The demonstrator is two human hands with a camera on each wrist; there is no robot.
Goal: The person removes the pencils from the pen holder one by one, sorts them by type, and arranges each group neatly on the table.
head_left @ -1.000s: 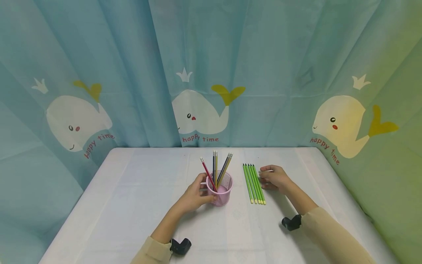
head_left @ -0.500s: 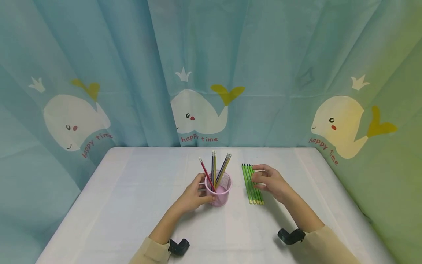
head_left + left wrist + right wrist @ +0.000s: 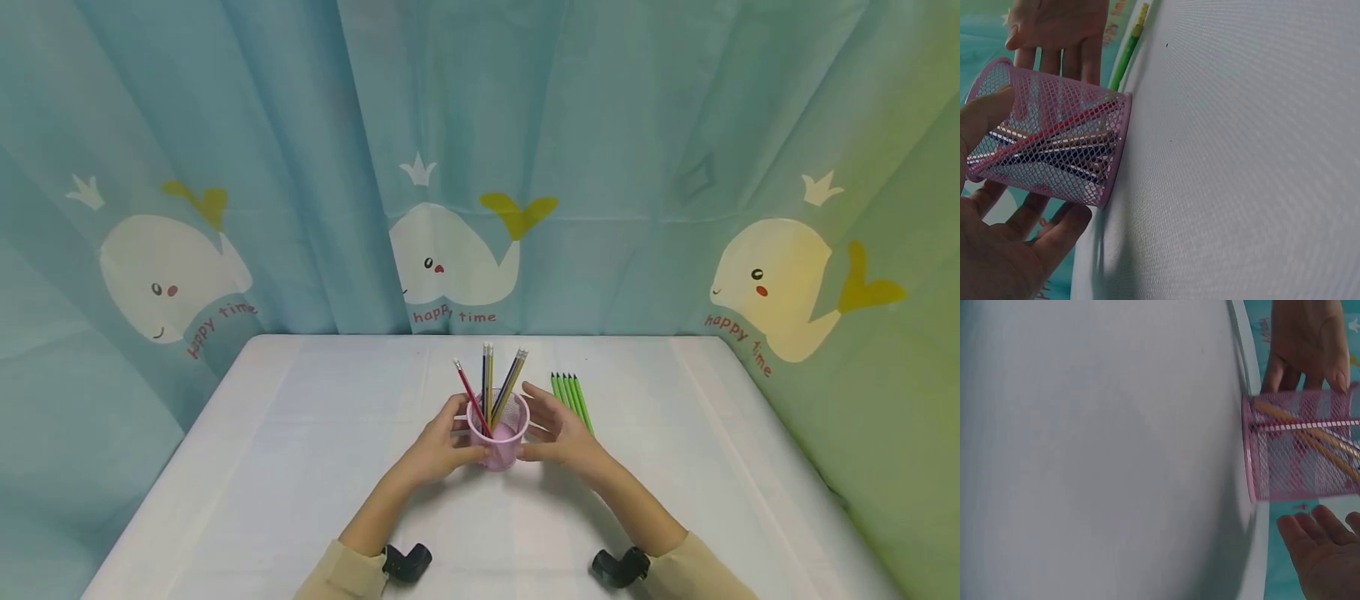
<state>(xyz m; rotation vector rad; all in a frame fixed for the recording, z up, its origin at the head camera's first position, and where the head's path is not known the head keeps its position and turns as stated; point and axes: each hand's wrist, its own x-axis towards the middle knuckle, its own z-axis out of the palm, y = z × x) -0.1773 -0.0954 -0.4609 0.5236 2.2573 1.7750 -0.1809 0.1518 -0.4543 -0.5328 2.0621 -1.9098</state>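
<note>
A pink mesh pencil cup (image 3: 504, 457) stands upright on the white table. It holds a red pencil (image 3: 467, 384) and several dark and gold pencils (image 3: 510, 385), eraser ends up. My left hand (image 3: 432, 450) grips the cup's left side, thumb on the near wall and fingers round behind. On the other side my right hand (image 3: 566, 440) is spread beside the cup; in the right wrist view a small gap shows between its fingertips (image 3: 1322, 515) and the mesh. Green pencils (image 3: 577, 402) lie side by side just beyond the right hand, which hides their lower ends.
The white table (image 3: 315, 400) reaches back to a blue curtain (image 3: 615, 167) printed with whales. A green curtain side (image 3: 892, 400) borders the right. Black wrist cameras (image 3: 408, 563) sit at both cuffs, low over the table.
My right hand has moved left from the green pencils' right side, across them, to the cup's right side. The left hand and the cup have stayed put.
</note>
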